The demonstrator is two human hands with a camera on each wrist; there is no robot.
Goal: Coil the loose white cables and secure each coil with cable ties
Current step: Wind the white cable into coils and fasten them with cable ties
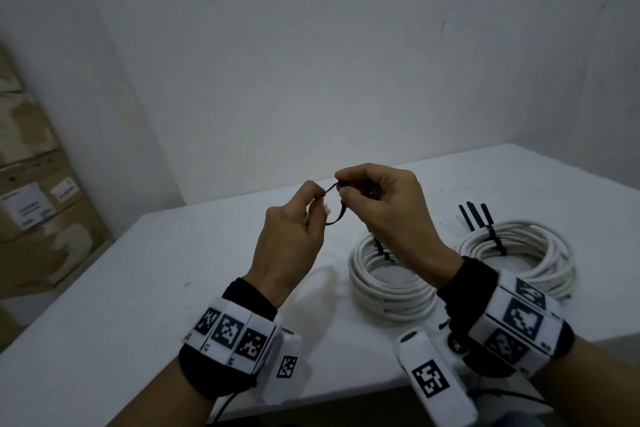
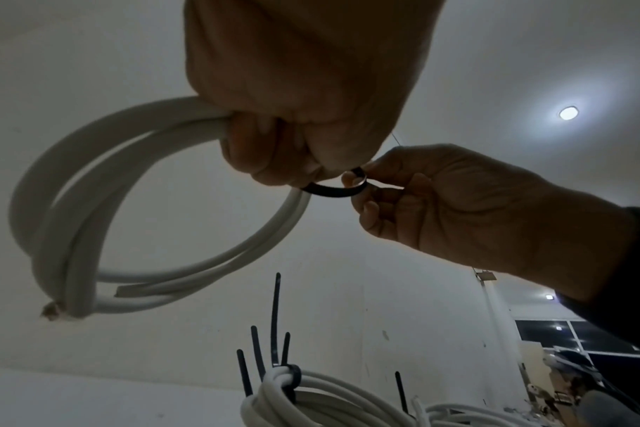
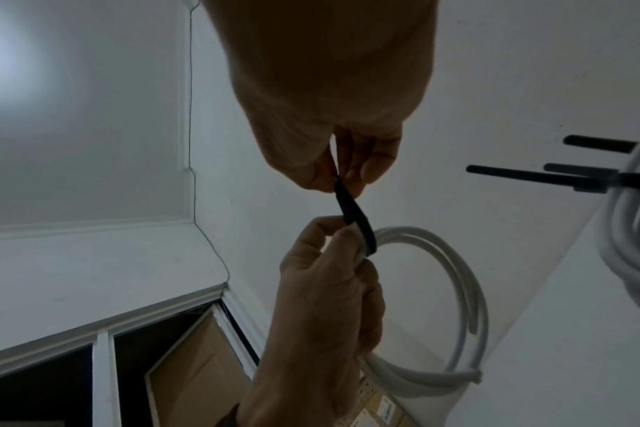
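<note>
My left hand is raised over the table and grips a small white cable coil, which hangs below its fist. A black cable tie loops round the coil's strands at my fingers. With thumb and forefinger, my right hand pinches the tie's ends just right of the left hand. The right wrist view shows the tie stretched between both hands and the coil beyond them. The left hand hides most of the small coil in the head view.
Two bigger white coils lie on the white table under and right of my right wrist. Black ties with upright tails bind each. Cardboard boxes stand at the left, and a wall is close behind.
</note>
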